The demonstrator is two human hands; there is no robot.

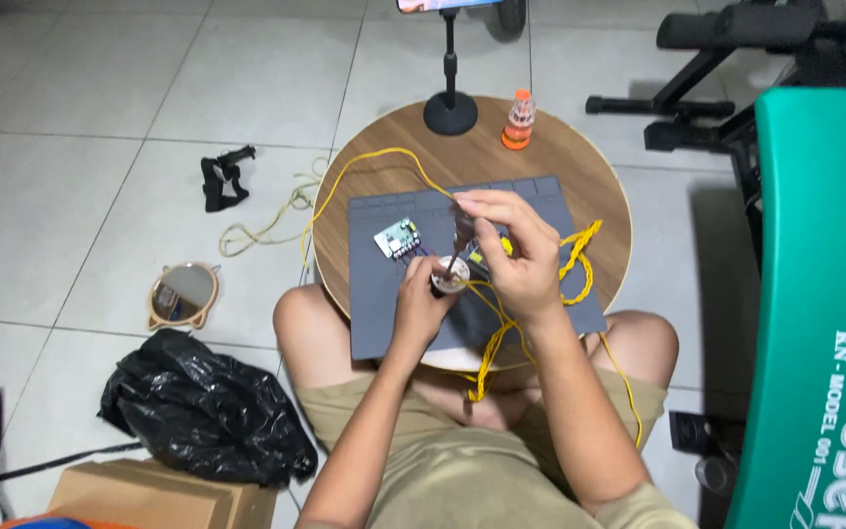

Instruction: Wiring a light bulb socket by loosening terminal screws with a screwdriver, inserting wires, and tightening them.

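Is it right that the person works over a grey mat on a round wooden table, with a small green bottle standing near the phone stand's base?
Not quite. The head view shows the small bottle is orange, not green. The rest holds: it stands near the phone stand's base on the round wooden table, and both hands, left hand and right hand, work over the grey mat.

Khaki-olive shorts and what looks like a matching top — same drab tan-green cloth, plain, no print. Both arms are bare up to the frame edge, both knees bare too, and the left hand [421, 306] and right hand [516, 257] wear nothing — no gloves, watch or rings.
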